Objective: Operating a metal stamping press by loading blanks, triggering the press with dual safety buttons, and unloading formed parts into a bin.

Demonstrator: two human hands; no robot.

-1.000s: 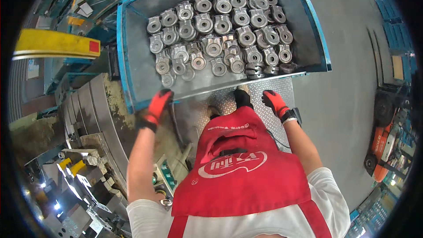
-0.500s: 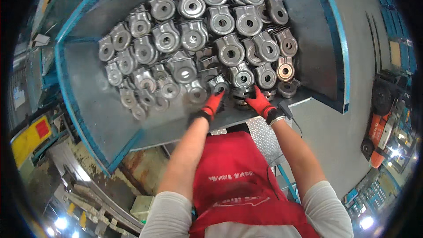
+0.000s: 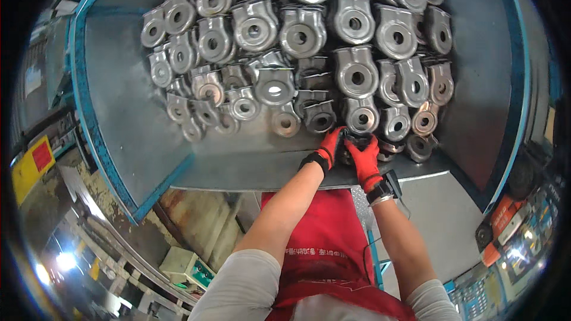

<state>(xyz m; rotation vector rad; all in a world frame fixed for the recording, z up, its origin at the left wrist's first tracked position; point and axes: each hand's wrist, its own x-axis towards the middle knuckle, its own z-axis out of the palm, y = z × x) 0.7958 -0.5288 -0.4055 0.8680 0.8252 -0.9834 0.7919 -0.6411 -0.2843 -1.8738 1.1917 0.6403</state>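
My left hand (image 3: pixel 331 146) and my right hand (image 3: pixel 364 157), both in red gloves with dark cuffs, are close together at the near edge of a metal bin. Between them is a dark grey stamped metal bracket (image 3: pixel 359 139), and the fingers of both hands are closed on its sides. My gloves hide much of that bracket. Just beyond it lies another bracket (image 3: pixel 362 116) with a round hole through its rounded end. To the left of my left hand, a darker bracket (image 3: pixel 321 120) leans in the pile.
The grey bin with blue edges (image 3: pixel 516 83) holds rows of stacked brackets (image 3: pixel 354 19). A grey-green control box (image 3: pixel 185 266) stands below its near left side. An orange machine (image 3: pixel 503 219) is on the floor to the right.
My hands have come closer together, the left one moving right toward the bracket by the right one. The whole view has shifted, so the bin appears larger and nearer.
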